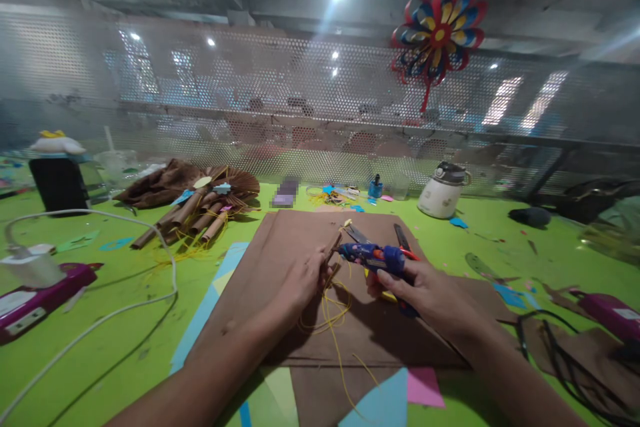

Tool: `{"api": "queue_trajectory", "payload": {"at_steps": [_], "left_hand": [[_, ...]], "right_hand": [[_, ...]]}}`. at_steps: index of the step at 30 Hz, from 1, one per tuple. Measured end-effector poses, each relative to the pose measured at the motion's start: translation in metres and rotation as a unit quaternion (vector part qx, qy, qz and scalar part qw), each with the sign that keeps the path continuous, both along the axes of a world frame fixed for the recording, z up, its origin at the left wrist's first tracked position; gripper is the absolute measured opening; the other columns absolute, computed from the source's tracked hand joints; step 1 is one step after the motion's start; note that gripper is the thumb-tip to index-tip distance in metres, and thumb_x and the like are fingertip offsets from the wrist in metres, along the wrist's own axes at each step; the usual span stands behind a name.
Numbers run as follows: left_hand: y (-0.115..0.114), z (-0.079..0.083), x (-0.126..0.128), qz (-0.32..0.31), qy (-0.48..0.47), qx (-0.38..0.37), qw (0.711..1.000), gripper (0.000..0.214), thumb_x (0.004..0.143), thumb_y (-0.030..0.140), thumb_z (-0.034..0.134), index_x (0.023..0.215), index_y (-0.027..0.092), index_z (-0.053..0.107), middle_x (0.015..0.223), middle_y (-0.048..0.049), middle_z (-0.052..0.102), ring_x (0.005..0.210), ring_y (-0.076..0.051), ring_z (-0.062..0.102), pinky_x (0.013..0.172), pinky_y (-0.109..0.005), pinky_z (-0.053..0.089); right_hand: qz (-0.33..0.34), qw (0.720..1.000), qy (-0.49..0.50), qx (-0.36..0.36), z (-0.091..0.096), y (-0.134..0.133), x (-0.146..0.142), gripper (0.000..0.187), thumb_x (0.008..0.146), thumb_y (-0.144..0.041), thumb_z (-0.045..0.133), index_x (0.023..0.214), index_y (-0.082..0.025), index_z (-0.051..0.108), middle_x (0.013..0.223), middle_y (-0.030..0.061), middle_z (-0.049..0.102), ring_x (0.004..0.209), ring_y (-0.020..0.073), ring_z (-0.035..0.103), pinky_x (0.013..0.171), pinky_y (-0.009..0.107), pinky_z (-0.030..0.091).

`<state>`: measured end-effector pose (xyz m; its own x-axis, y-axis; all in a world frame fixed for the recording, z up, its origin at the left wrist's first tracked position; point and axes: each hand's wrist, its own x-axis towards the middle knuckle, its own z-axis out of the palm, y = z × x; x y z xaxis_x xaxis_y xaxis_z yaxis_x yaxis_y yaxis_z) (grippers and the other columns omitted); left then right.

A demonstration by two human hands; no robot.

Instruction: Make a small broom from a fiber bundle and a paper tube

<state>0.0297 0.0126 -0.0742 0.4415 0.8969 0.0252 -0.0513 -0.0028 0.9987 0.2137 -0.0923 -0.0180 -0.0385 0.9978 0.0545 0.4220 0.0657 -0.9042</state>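
Head cam: I'm seeing left fingers (320, 267) pinching a brown paper piece (334, 247), right fingers (395, 284) wrapped round a blue glue gun (371, 257), decent room to the brown sheets' (280, 247) far edge.

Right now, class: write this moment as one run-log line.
left hand: holds brown roll; right hand: holds blue glue gun; nozzle: toward roll; beneath: brown paper

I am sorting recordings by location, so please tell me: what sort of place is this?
It looks like a craft workshop: a glue gun in the right hand, brown sheets beneath it, and coloured scraps on the green table.
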Motion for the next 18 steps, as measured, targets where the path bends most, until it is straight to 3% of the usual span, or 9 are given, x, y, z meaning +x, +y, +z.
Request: {"api": "queue_trajectory", "payload": {"at_steps": [3, 9, 18], "left_hand": [[-0.0031, 0.003, 0.0001, 0.035, 0.028, 0.044, 0.998, 0.023, 0.085, 0.032, 0.041, 0.068, 0.02, 0.052, 0.064, -0.0008, 0.05, 0.062, -0.015, 0.042, 0.059, -0.026, 0.035], [-0.0039, 0.0087, -0.0061, 0.032, 0.078, 0.11, 0.99, 0.026, 0.083, 0.032, 0.045, 0.061, 0.021, 0.053, 0.061, -0.0021, 0.051, 0.066, -0.017, 0.045, 0.063, -0.028, 0.036], [-0.0011, 0.0062, -0.0014, 0.033, 0.073, 0.138, 0.987, 0.025, 0.081, 0.03, 0.041, 0.06, 0.02, 0.051, 0.06, -0.0015, 0.05, 0.058, -0.015, 0.044, 0.056, -0.027, 0.035]], "right_hand": [[0.013, 0.999, 0.029, 0.003, -0.0004, 0.0008, 0.0004, 0.037, 0.084, -0.048, 0.054, 0.083, -0.013, 0.064, 0.083, 0.0082, 0.067, 0.078, 0.0183, 0.06, 0.067, 0.028, 0.045], [0.035, 0.994, 0.105, -0.007, -0.0035, 0.0024, -0.0002, 0.036, 0.086, -0.046, 0.054, 0.079, -0.012, 0.064, 0.08, 0.0073, 0.066, 0.077, 0.017, 0.062, 0.073, 0.028, 0.047], [0.022, 0.993, 0.112, -0.011, -0.0048, 0.0026, -0.0011, 0.036, 0.085, -0.046, 0.056, 0.079, -0.012, 0.064, 0.08, 0.0074, 0.066, 0.075, 0.0161, 0.062, 0.071, 0.027, 0.048]]}}
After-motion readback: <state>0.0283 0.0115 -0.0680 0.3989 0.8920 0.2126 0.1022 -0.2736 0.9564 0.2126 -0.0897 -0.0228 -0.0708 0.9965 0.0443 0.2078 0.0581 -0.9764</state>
